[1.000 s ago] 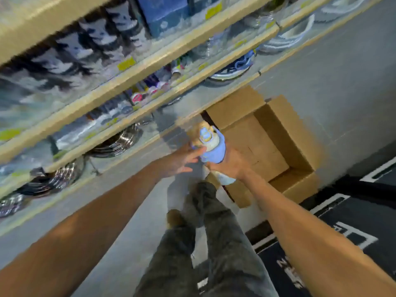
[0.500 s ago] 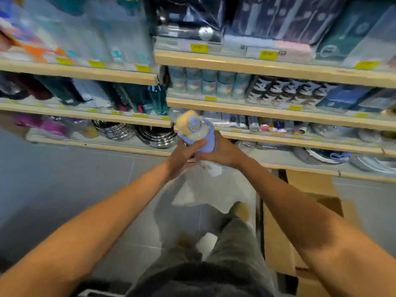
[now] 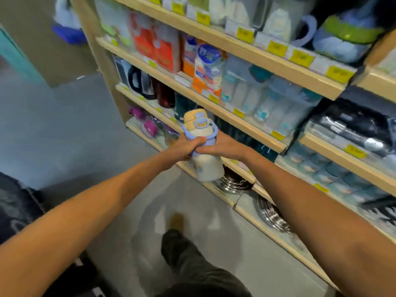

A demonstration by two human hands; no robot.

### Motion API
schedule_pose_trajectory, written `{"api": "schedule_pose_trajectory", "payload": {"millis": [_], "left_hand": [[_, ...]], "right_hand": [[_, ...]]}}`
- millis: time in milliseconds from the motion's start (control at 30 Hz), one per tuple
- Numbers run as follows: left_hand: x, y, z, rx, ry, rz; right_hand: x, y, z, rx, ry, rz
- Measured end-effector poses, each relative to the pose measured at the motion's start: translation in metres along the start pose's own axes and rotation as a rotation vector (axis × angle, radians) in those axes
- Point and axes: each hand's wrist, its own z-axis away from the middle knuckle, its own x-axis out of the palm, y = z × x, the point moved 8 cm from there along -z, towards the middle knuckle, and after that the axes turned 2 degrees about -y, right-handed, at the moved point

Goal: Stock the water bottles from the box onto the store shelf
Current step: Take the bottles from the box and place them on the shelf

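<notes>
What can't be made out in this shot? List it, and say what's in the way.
1. Head view: the middle of the water bottle is covered by the left hand and right hand gripping it.
2. Head view: the print on the yellow price tags is unreadable through motion blur.
3. Head view: the box lies outside the frame, so the bottles left in it cannot be counted.

Packed shelves point(image 3: 257, 125) ahead; open floor point(image 3: 70, 133) leftward
</notes>
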Motion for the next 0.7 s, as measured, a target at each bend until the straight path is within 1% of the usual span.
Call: {"api": "schedule_pose_trajectory", "payload": {"millis": [133, 233, 333, 500, 633, 700], "left_hand": [[-0.096, 0.01, -0.037, 0.017, 0.083, -0.052], [-0.169, 0.017, -0.06, -0.001, 0.18, -0.044], [-0.237, 0.029, -0.076, 0.001, 0.267, -0.058], [-0.33, 0.042, -0.093, 0.008, 0.354, -0.036], [-0.395, 0.044, -0.106, -0.015, 0.404, -0.036], [-0.428, 0.042, -0.115, -0.024, 0.402, -0.011]], "right_hand": [[0.023, -0.037, -0.105, -0.082, 0.005, -0.035], [0.05, -0.056, -0.183, -0.075, -0.113, -0.026], [0.069, -0.077, -0.261, -0.072, -0.168, 0.005], [0.099, -0.132, -0.35, -0.134, -0.287, 0.044], [0.124, -0.168, -0.408, -0.216, -0.31, 0.077], [0.137, -0.185, -0.439, -0.23, -0.273, 0.133]]}}
